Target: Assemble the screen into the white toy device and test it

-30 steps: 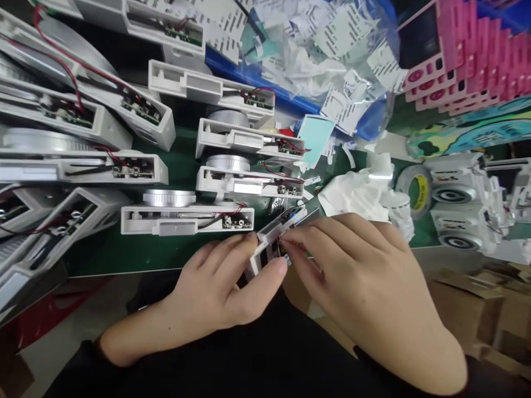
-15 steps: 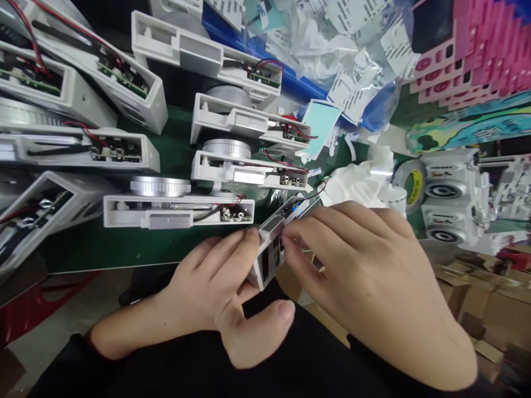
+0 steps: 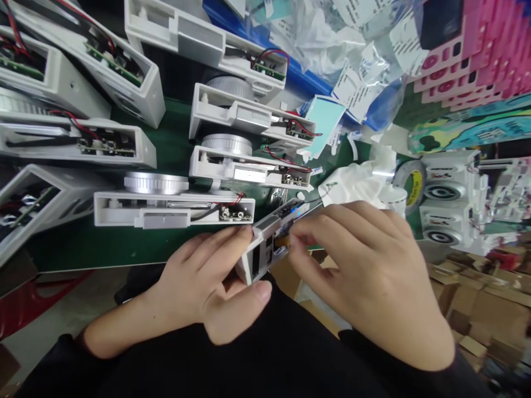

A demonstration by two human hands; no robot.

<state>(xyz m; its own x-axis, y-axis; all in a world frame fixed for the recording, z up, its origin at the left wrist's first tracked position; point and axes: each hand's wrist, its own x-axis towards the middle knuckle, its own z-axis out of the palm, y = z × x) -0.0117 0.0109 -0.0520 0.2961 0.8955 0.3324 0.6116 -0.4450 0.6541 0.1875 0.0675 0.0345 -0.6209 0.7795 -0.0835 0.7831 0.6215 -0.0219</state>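
My left hand (image 3: pixel 207 276) is wrapped round the near end of a white plastic device housing (image 3: pixel 249 257), its thumb along the lower side. The housing is tilted, its open side showing a circuit board, a small blue light and an orange-brown strip (image 3: pixel 282 241). Over its far end, my right hand (image 3: pixel 357 265) pinches with thumb and forefinger at the open side. What lies between those fingertips is hidden. Just left stands a similar white housing (image 3: pixel 174 211) with a silver ribbed dial (image 3: pixel 156 182) and exposed wires.
Several more open white housings (image 3: pixel 249 168) stand on the green table (image 3: pixel 124 249). Behind them lie a blue tray (image 3: pixel 305 83) with plastic bags and labels, and a teal card (image 3: pixel 323 124). To the right are a tape roll (image 3: pixel 415 185), pink panels (image 3: pixel 460 72) and cardboard boxes (image 3: pixel 493 287).
My right fingers have drawn slightly away from the housing, exposing the orange-brown strip. My left thumb has come closer to the housing, which has shifted a little left.
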